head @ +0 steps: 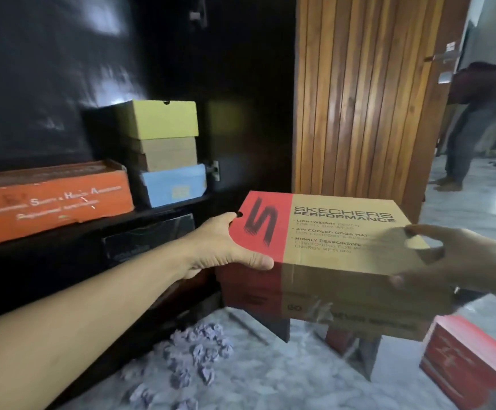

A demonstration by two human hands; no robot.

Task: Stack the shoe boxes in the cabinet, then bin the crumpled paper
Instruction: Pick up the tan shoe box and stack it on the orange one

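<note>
A red and tan Skechers shoe box (323, 241) hangs in the air in front of the dark cabinet (240, 113). My left hand (226, 247) grips its red left end. My right hand (454, 261), blurred, holds its right end. On the cabinet shelf (163, 210) stands a stack of three boxes: a yellow box (163, 119) on a brown box (169, 153) on a blue box (175, 184). An orange box (48, 199) lies to their left. Several crumpled paper balls (193, 359) lie on the floor below.
A red box (471, 359) sits on the marble floor at the lower right, with more dark and red boxes (347, 338) under the held one. A slatted wooden door (359, 99) stands open on the right. A person (471, 125) stands beyond it.
</note>
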